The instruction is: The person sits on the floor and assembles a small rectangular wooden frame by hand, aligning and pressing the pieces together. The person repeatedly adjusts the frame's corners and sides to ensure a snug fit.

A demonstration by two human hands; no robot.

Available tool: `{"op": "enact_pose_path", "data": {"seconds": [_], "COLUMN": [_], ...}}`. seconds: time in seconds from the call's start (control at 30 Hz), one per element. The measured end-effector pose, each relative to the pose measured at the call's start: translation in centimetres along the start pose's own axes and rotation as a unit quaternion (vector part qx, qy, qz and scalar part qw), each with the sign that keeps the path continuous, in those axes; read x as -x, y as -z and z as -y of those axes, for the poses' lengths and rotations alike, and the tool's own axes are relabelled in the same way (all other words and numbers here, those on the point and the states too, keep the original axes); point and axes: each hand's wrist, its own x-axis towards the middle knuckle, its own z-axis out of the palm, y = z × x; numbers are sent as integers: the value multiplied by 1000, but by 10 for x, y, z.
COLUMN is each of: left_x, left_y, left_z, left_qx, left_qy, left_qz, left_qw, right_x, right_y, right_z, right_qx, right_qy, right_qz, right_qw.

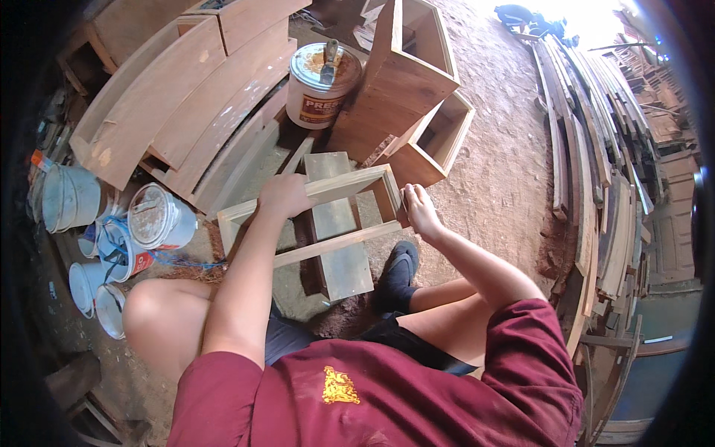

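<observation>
An open rectangular wooden frame (335, 243), like a drawer body without a bottom, lies across a grey wooden plank stand (345, 273) in front of me. My left hand (284, 195) is closed over the far rail of this frame, toward its left end. Against the outer face of the right end board is my right hand (421, 211), its fingers bent and pressed together. A thin dark brown edge shows between that palm and the wood; what it is I cannot make out. My bent knees are on both sides of the stand.
A white bucket (319, 97) with a putty knife (329, 62) on its lid stands beyond the frame. Wooden box carcasses (402, 93) stand beside it. Large curved-looking panels (179, 97) and several paint buckets (153, 216) are at left. Long boards (581, 149) are stacked at right.
</observation>
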Motion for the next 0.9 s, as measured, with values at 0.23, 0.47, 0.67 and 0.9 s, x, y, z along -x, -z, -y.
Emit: {"op": "enact_pose_path", "data": {"seconds": [0.23,0.47,0.67,0.9], "left_x": [6,10,6,9], "left_y": [-3,-2,-6,-7], "left_z": [7,6,7,9], "left_qx": [-20,-11,-20,-12], "left_qy": [-18,-15,-5,-11], "left_qz": [-23,-26,-12,-31], "left_qw": [999,999,1000,999], "right_x": [3,-51,-43,-18], "right_y": [-18,-30,-28,-21], "right_z": [7,11,18,33], "right_qx": [88,-6,-73,32], "right_qy": [74,14,-64,1], "right_qz": [-26,26,38,89], "right_qw": [993,1000,995,996]}}
